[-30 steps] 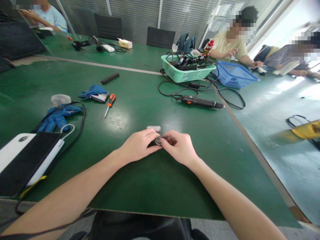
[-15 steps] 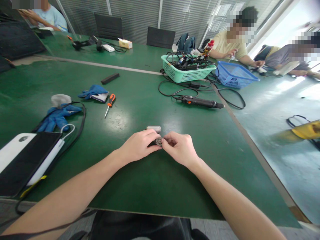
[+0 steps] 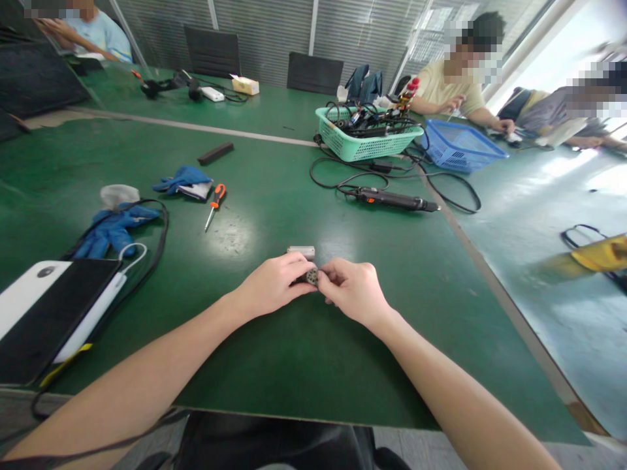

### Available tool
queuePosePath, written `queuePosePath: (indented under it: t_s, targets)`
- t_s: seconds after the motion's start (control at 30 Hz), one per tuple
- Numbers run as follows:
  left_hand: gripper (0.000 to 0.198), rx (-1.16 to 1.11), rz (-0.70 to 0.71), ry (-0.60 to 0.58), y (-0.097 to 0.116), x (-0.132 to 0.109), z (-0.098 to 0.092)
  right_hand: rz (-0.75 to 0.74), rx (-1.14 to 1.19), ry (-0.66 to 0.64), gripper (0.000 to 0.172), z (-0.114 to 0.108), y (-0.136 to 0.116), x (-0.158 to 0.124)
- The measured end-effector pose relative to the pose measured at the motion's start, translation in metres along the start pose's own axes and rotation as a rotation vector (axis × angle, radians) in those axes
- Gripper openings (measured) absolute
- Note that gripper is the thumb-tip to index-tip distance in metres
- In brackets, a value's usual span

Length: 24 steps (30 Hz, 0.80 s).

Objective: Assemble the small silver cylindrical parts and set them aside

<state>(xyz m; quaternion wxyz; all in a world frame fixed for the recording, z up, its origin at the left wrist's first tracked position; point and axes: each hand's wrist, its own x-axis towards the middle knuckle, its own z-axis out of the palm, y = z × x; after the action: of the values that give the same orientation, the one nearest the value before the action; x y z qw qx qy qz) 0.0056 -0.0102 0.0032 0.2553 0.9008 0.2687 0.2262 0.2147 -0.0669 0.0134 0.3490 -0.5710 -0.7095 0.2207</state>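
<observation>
My left hand (image 3: pixel 274 284) is closed around a small dark metal cylinder (image 3: pixel 312 277), whose round end with several holes faces right. The fingers hide most of its body. Thumb and forefinger of my right hand (image 3: pixel 353 290) are pinched together at that round end; anything tiny between the fingertips is too small to make out. Just beyond my left fingers, a silver metal cylinder (image 3: pixel 302 252) lies on the green table (image 3: pixel 313 365).
An orange-handled screwdriver (image 3: pixel 215 205) and blue gloves (image 3: pixel 117 228) lie left. A black electric screwdriver (image 3: pixel 392 199) with a cable lies ahead right, before a green basket (image 3: pixel 372 147) of tools and a blue basket (image 3: pixel 460 150). A power bank (image 3: pixel 53 313) sits near left. Other people sit around.
The fingertips of my right hand have shifted very slightly at the cylinder's holed end, showing a little more of it. My left hand keeps its grip; the other things have not moved.
</observation>
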Motion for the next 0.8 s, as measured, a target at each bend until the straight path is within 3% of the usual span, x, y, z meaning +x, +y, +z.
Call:
queuePosePath:
  t_s: [0.4,0.8]
  targets:
    - [0.021,-0.028,0.006,-0.002,0.0011,0.0002,-0.0012,0.010,0.079,-0.016,0.014,0.0024,0.0024,-0.0004]
    - [0.021,-0.046,0.017,0.014,0.0008,0.0006,-0.0024,0.132,0.302,-0.061,0.016,0.0051,0.0027,0.0003]
